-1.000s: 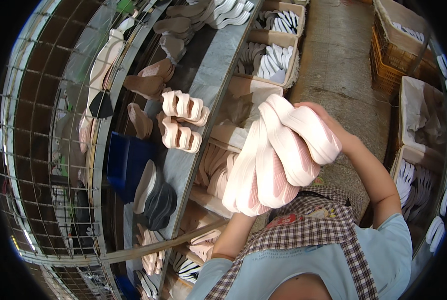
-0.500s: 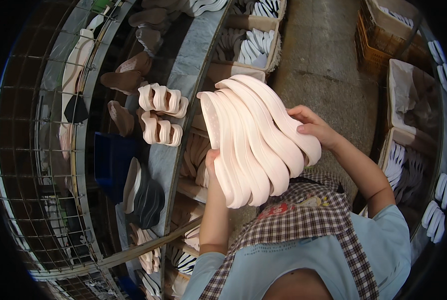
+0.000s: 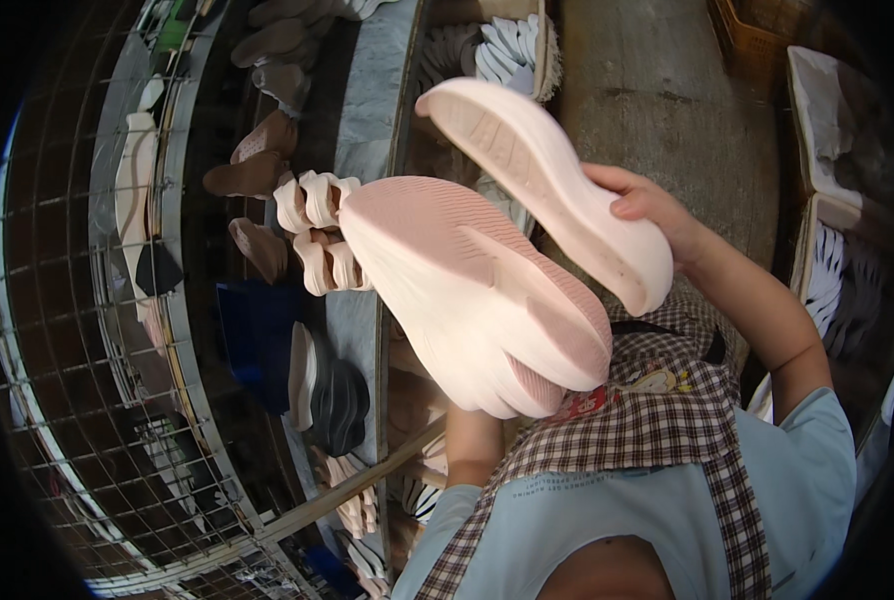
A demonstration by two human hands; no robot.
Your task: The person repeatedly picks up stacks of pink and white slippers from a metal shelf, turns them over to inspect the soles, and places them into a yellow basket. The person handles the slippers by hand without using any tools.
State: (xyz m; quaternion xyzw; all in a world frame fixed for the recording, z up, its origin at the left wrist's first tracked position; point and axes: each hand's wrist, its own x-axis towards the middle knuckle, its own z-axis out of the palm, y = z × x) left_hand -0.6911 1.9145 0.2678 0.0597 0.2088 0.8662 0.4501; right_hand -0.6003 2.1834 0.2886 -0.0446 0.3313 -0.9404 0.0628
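Note:
A nested stack of pale pink shoe soles (image 3: 457,290) is held up in front of my apron, its top sole showing a ribbed tread. Below it my left forearm (image 3: 475,440) rises, and the stack hides my left hand, which bears it. My right hand (image 3: 657,215) is closed on the heel end of a single pale pink shoe sole (image 3: 557,190), fingers behind and thumb in front. This sole is apart from the stack, up and to its right, with its hollow side partly showing.
On the left, a grey shelf (image 3: 352,335) carries pale wavy soles (image 3: 317,200), brown soles (image 3: 247,175), dark soles (image 3: 339,400) and a blue bin (image 3: 257,340). A wire mesh (image 3: 57,300) stands beyond. Lined crates of soles (image 3: 832,270) line the right side.
My right hand has lifted one sole off the stack, up and to the right. The stack has turned, so its ribbed tread now faces up.

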